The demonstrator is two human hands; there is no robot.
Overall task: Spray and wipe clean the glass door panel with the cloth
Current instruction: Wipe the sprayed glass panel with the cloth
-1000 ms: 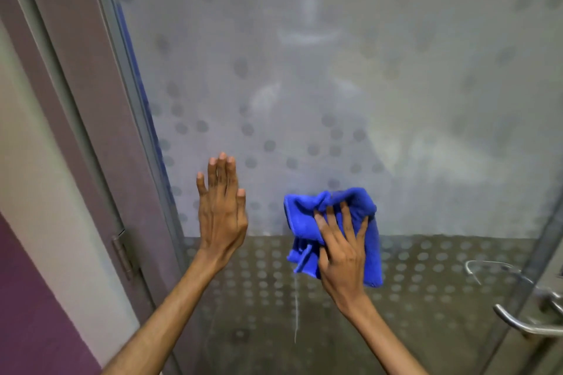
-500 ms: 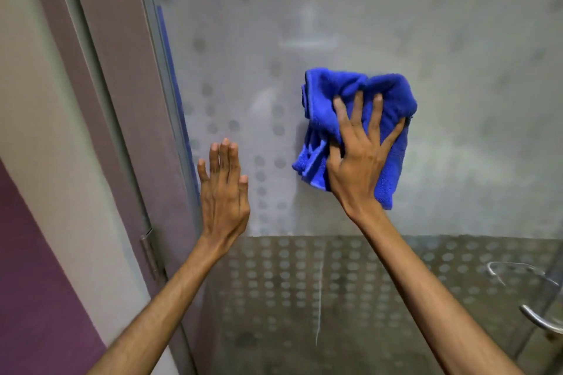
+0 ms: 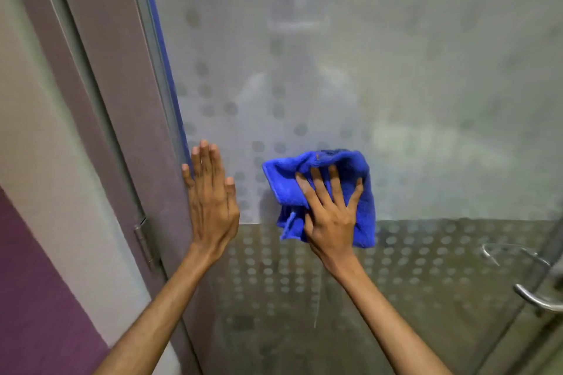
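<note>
The frosted glass door panel [image 3: 426, 76] with a dotted pattern fills most of the view. A crumpled blue cloth [image 3: 304, 173] is pressed flat against the glass near the middle, just above the darker dotted lower band. My right hand [image 3: 329, 216] lies spread over the cloth and holds it to the glass. My left hand [image 3: 210, 198] rests flat with fingers together on the glass at its left edge, beside the frame. No spray bottle is in view.
A brownish door frame [image 3: 115, 85] with a hinge [image 3: 143, 240] runs down the left. A metal door handle [image 3: 536, 298] sticks out at the lower right. A thin drip line [image 3: 316, 310] runs down the lower glass.
My right hand slid the cloth up the glass, then back down to the band's upper edge. My left hand stayed flat at the left edge.
</note>
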